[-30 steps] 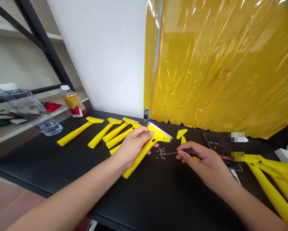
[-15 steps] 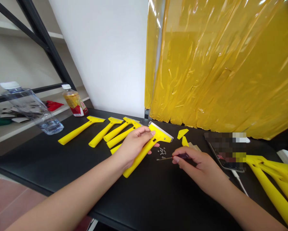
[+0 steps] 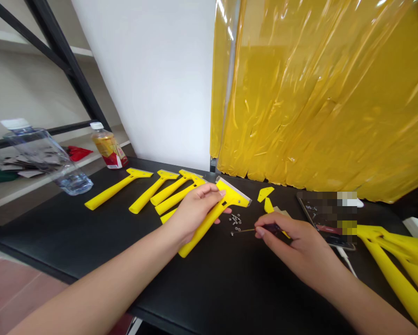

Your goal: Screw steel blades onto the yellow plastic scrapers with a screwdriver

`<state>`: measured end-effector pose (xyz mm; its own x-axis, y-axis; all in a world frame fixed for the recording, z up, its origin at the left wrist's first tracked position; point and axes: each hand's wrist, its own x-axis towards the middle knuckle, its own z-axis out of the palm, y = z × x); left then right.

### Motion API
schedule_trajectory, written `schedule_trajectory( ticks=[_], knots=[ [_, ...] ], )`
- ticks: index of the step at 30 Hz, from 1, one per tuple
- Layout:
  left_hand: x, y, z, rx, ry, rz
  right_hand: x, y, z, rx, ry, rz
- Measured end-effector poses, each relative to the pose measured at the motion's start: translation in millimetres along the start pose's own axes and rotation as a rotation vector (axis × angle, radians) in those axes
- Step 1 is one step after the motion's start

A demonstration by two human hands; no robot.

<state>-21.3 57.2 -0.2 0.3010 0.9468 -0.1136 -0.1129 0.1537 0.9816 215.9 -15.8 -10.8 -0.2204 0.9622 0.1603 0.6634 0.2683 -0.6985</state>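
My left hand (image 3: pixel 200 204) is closed round a yellow scraper (image 3: pixel 204 232), its thumb on the head near the metal blade edge. Between the thumb and fingers of my right hand (image 3: pixel 286 232) is a thin screwdriver (image 3: pixel 246 230) with a dark handle. Its tip points left, and a small screw appears to be at the tip. Just beyond the shaft lies a little pile of screws and nuts (image 3: pixel 235 218) on the black table (image 3: pixel 209 293). Small yellow plates (image 3: pixel 265 193) lie behind my right hand, which partly hides them.
Several finished-looking yellow scrapers (image 3: pixel 113 190) lie in a row at left. Behind them stand a clear bottle (image 3: pixel 50 153) and a drink bottle (image 3: pixel 107 146). At right are a phone (image 3: pixel 313 214) with a white cable and a heap of yellow handles (image 3: pixel 394 260). A yellow plastic curtain (image 3: pixel 317 102) hangs behind.
My right hand has shifted slightly to the right with the screwdriver, whose tip has also moved right and a little down. The phone screen now shows lit digits. My left hand stays put.
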Motion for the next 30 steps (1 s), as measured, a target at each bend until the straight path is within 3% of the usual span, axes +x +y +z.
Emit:
schedule_trajectory(
  ticks=[11, 22, 26, 30],
  knots=[
    [1, -1, -0.7, 0.021, -0.012, -0.014, -2, -4, -1, -0.055, -0.038, -0.046],
    [1, -2, -2.3, 0.033, -0.030, -0.030, -5, -9, -8, -0.035, 0.003, -0.069],
    [1, -5, -2.6, 0.016, -0.075, -0.042, -7, -11, -19, -0.021, 0.088, -0.078],
    [0, -9, -1.4, -0.004, -0.150, -0.114, -13, -13, -32, 0.071, 0.251, -0.035]
  ],
)
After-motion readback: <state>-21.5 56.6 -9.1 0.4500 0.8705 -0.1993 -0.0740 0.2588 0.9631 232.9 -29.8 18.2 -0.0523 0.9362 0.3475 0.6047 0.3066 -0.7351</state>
